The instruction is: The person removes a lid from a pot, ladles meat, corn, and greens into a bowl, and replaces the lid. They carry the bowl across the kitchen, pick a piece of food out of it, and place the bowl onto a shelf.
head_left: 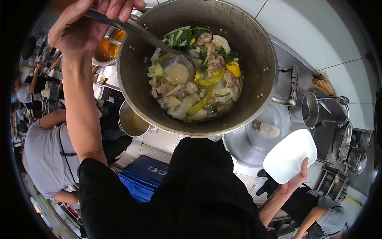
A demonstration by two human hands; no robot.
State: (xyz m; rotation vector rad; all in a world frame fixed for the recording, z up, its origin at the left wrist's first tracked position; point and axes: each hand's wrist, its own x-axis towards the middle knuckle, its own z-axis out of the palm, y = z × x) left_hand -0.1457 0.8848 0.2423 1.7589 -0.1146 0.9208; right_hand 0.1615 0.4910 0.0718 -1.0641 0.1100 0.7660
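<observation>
My left hand (97, 24) is closed round the handle of a metal ladle (139, 34) at the upper left. The ladle's bowl, holding some pale broth, rests among the food in a big metal pot (135, 75). Inside the pot are meat chunks, leafy greens, yellow-green peppers (201, 101) and corn pieces (233, 69). At the lower right my right hand (296, 179) grips the edge of a white bowl (290, 153), thumb over the rim. The bowl is tilted, its visible inside holds no food, and it is apart from the pot.
A round metal lid (242, 141) lies right below the pot. A smaller pot of liquid (133, 119), an orange-filled pan (105, 49) and a blue cooler (139, 179) are at the left. Co-workers (49, 155) are at both sides. A strainer (310, 109) is at the right.
</observation>
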